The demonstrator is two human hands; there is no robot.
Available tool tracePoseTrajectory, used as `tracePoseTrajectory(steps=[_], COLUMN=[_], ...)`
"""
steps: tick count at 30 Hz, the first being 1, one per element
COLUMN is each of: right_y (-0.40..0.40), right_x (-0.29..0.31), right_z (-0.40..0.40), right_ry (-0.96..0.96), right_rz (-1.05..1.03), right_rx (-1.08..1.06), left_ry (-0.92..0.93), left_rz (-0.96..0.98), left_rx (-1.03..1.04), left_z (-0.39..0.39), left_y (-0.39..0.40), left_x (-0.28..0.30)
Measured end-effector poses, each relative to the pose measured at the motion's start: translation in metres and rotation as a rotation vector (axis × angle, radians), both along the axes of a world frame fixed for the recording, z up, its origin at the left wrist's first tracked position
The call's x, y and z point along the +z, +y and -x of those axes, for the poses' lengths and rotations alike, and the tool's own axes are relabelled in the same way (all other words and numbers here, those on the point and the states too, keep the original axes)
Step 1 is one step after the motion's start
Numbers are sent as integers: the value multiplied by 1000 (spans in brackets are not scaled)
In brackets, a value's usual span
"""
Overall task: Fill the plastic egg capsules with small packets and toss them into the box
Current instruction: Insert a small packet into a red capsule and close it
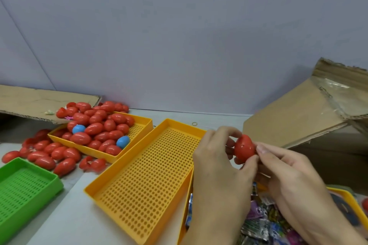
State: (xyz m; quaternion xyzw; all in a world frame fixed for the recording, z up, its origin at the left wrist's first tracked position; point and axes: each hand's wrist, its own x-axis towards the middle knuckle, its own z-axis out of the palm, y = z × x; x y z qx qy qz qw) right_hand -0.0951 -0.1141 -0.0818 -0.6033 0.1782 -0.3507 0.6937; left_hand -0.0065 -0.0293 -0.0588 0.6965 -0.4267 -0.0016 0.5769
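Green tray (23, 183): at the far left edge; it plays no part in the step in hand.
Egg supply (95, 125): red capsules, with two blue ones among them, are heaped in the far yellow tray (146, 123) and spilled on the table beside it.
Perforated tray (143, 175): the near yellow tray, just left of the hands, holds nothing.
Left hand (217, 167): its fingers are curled round the left side of the red egg (244, 148).
Red egg: held in the air between both hands, above the packets (262, 219).
Right hand (294, 173): its fingertips pinch the right side of the egg.
Step judged: the halves are probably being pressed shut; they should be squeezed squarely together, with no packet edge caught in the seam.
Box (298, 117): open cardboard, right of the hands; the toss is best made only once the egg is closed.
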Motion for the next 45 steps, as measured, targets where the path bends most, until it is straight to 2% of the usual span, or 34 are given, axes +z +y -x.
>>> tracePoseTrajectory(steps=[9,13,17,22,29,38,45], right_y=[-2,-6,-8,-6,-5,-3,-2], right_x=[-5,-10,-10,-5,-3,0,1], right_z=[1,1,2,4,4,4,5], right_ry=[18,37,76,86,92,95,120], right_rz=[70,67,44,48,40,33,53], right_rx=[-33,-108,-159,-204,-238,-237,-237], left_ry=[178,436,616,1035,1393,1536,1525], left_rz=[-30,-13,-1,200,347,330,328], left_rx=[-61,-121,-138,-195,-267,-352,-359], left_z=[1,1,0,-6,-9,-9,-9], left_y=[2,4,4,4,7,11,11], left_x=[3,8,11,14,16,18,17])
